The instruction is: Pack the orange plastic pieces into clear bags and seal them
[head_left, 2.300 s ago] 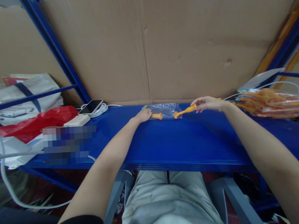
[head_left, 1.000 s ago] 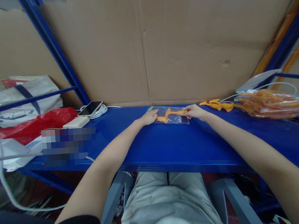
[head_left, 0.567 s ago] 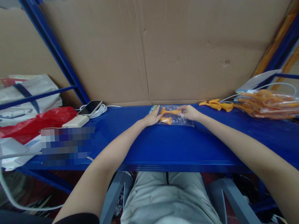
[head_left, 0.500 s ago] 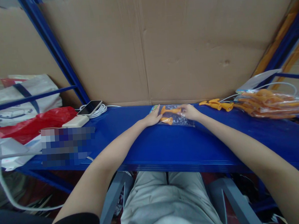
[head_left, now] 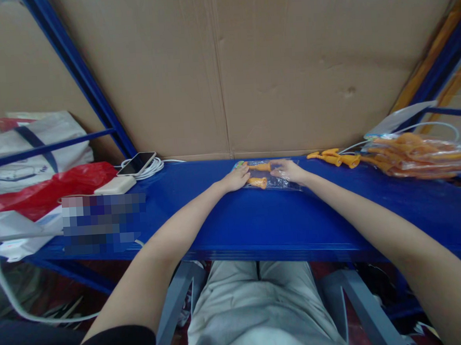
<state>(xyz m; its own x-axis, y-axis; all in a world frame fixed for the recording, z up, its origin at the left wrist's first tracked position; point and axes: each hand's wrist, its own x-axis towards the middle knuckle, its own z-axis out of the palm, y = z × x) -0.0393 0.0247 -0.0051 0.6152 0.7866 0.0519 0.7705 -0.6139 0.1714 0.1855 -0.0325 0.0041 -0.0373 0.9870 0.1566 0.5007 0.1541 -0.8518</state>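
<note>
A clear plastic bag (head_left: 289, 184) with a small coloured label at its left end lies flat near the back of the blue table. Inside it are two orange plastic pieces, an upper one (head_left: 260, 167) and a lower one (head_left: 257, 183) with a flared, hollow end. My left hand (head_left: 235, 179) is closed on the bag's left end, covering the left tips of the pieces. Across the bag's right part rests my right hand (head_left: 289, 170), its fingers stretched left and apart, touching the plastic by the upper piece.
Loose orange pieces (head_left: 333, 158) lie right of the bag, beside a pile of bagged orange pieces (head_left: 417, 156). At left are a phone (head_left: 137, 163) on a coiled white cable, a white box (head_left: 116, 185) and a red bag (head_left: 59, 188). Cardboard (head_left: 271, 76) walls the back.
My right hand has gone from bent fingers at the upper piece to stretched fingers on the bag. The upper piece lies straighter. My left hand has shifted slightly over the bag's end.
</note>
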